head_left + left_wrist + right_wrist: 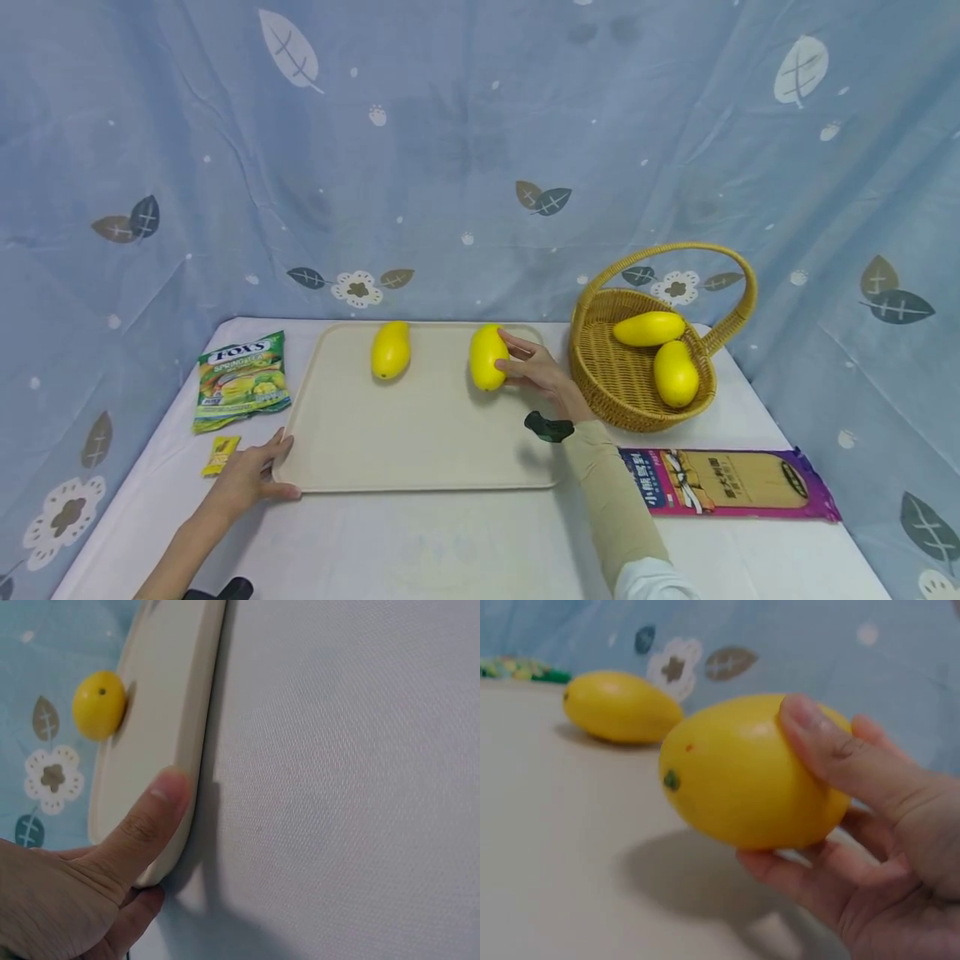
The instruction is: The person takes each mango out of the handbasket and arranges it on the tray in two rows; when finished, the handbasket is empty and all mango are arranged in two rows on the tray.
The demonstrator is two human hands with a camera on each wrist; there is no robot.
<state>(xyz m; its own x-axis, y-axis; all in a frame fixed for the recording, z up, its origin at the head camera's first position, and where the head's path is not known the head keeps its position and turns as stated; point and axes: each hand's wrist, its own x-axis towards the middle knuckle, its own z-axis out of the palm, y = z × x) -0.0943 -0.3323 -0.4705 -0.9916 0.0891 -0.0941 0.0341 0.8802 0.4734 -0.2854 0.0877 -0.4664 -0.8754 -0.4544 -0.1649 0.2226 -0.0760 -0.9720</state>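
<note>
My right hand [536, 367] holds a yellow mango [487, 358] over the right part of a beige tray [420, 442]. In the right wrist view the thumb lies along the top of this mango [742, 772], fingers curl beneath it, and its shadow falls on the tray. Another mango [391, 350] lies on the tray to the left, near the back rim. At the tray's front left corner my left hand [255, 475] grips the edge. Its thumb [146, 821] presses the rim in the left wrist view, while the other fingers wrap the corner's far side.
A wicker basket [581, 367] with a tall handle stands at the back right, two mangoes [648, 329] inside. In front of it lies a purple pasta packet [735, 483]. Left of the tray are a green Fox's candy bag [242, 382] and a small yellow packet [221, 456].
</note>
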